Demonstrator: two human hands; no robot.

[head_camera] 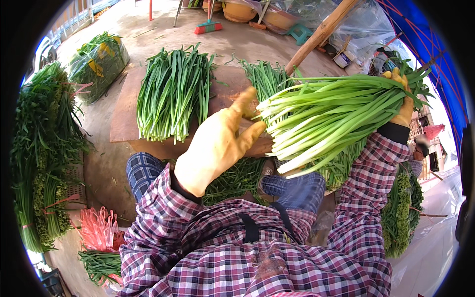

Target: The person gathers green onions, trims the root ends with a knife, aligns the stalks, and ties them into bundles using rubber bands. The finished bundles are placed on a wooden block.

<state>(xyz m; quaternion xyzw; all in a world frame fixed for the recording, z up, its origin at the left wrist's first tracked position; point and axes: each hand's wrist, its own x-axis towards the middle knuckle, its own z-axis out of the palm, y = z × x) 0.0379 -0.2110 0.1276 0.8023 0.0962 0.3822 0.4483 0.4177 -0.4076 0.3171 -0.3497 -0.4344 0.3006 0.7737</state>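
My right hand, in a yellow glove, grips a thick bunch of garlic chives by the leafy end. The bunch lies nearly sideways in the air, its pale cut stems pointing left. My left hand, gloved too, is beside those stem ends with thumb and fingers apart and nothing between them; whether a fingertip touches a stem is unclear. Below and beyond is a low wooden table. A broad pile of chives rests on it, and a smaller pile sits farther right, partly hidden by the held bunch.
Loose green leaves cover the floor between my legs. More chives are by my right knee. Tied greens stack up at left, near pink plastic ties and a bagged bundle. A wooden pole slants behind the table.
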